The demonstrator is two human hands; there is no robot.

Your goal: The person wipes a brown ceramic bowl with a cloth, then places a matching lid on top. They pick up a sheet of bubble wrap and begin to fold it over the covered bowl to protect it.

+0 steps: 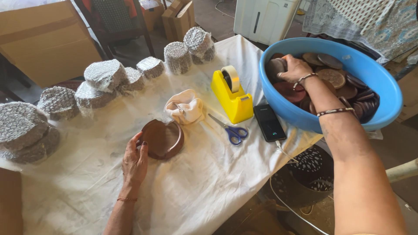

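Right hand (294, 68) closes on a disc (276, 68) in the tub (383, 82); left hand (135, 162), open, steadies the dish (162, 138). Lift one disc only, cleanly.

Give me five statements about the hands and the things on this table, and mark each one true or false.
1. The right hand is inside the blue basin, on a dark disc. True.
2. The left hand holds the scissors. False: it touches the brown round dish; the scissors lie apart, untouched.
3. The tape dispenser is yellow. True.
4. The phone sits in the basin. False: the phone lies on the white cloth beside it.
5. The bubble-wrapped bundles sit beyond the left hand. True.
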